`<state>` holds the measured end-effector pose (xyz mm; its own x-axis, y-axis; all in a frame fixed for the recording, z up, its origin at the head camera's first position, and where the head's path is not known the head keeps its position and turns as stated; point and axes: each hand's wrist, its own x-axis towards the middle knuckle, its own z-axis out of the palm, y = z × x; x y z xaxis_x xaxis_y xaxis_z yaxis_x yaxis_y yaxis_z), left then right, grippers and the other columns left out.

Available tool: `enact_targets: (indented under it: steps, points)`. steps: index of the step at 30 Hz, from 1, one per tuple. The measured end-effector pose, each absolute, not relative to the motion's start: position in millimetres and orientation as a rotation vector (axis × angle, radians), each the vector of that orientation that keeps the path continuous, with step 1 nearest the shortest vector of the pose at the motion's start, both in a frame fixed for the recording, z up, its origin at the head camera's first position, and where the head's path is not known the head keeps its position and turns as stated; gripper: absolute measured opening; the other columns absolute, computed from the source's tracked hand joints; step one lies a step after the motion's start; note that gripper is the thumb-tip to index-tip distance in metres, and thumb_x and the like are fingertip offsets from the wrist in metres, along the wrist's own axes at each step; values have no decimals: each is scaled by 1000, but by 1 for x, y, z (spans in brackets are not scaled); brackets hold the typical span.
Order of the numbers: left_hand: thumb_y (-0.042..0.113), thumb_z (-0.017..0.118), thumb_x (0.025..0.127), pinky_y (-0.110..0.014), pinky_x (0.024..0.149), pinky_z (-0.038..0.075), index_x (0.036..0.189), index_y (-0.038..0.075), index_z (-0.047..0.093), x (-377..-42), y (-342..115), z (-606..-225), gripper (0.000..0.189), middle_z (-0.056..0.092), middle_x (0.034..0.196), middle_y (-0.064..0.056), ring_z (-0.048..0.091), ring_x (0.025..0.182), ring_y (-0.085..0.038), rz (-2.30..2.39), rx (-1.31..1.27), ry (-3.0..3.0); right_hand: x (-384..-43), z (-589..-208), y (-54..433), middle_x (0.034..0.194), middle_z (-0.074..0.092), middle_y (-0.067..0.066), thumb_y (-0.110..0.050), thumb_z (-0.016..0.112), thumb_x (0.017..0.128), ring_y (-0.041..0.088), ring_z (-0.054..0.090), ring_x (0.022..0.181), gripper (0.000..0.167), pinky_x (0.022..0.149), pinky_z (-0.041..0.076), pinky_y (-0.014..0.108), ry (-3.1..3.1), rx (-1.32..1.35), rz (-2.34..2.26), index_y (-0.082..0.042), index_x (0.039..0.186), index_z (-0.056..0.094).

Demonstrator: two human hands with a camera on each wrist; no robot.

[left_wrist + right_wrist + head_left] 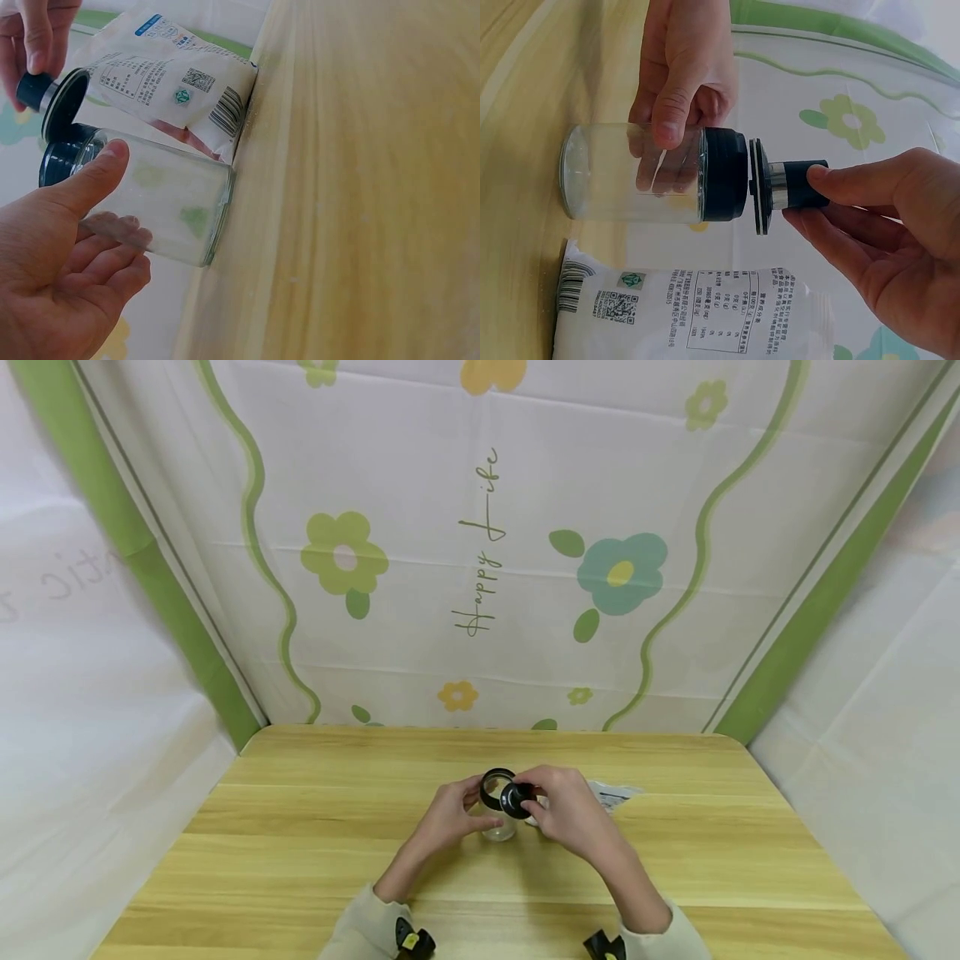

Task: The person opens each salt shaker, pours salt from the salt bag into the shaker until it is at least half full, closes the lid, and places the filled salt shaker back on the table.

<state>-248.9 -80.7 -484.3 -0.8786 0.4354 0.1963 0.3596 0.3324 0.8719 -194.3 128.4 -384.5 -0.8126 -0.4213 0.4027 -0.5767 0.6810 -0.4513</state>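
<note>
A clear glass jar (172,199) with a black collar (724,174) at its mouth stands upright on the table. My left hand (447,817) holds it from the left side, thumb on the near face and fingers around the far side. Between the thumb and fingers of my right hand (568,810) is the black knob of a round lid (760,186), which has a silver band under the knob. The lid is tilted at the right edge of the jar's mouth, leaving the opening partly uncovered. I see only transparent glass inside the jar.
A white printed plastic bag (176,75) with a barcode stands on the wooden table (315,860) just right of the jar, partly behind my right hand in the head view. A flowered white curtain (420,635) hangs behind the table's far edge.
</note>
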Motion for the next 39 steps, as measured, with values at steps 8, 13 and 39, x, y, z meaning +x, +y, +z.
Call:
enact_targets:
  steps: [8, 13, 39]
  points:
    - [21, 82, 83, -38, 103, 54, 140, -2, 54, -249, -81, -485, 67, 63, 134, -20, 61, 126, -31, 1586, 742, 2524, -189, -389, 133, 102, 75, 13, 8, 78, 79, 24, 75, 89, 25, 74, 64, 28, -2632, 811, 898, 0, 103, 74]
    - [20, 82, 83, -37, 104, 54, 140, -1, 53, -249, -80, -485, 67, 62, 135, -20, 61, 126, -31, 1589, 737, 2520, -187, -389, 136, 102, 75, 13, 8, 78, 79, 23, 75, 89, 26, 74, 62, 20, -2617, 820, 895, 0, 102, 74]
    - [20, 83, 82, -39, 103, 53, 141, -4, 52, -250, -80, -485, 71, 60, 137, -22, 58, 128, -35, 1589, 728, 2513, -174, -401, 156, 97, 72, 7, 5, 82, 75, 20, 72, 89, 24, 71, 58, 10, -2617, 832, 888, -3, 95, 73]
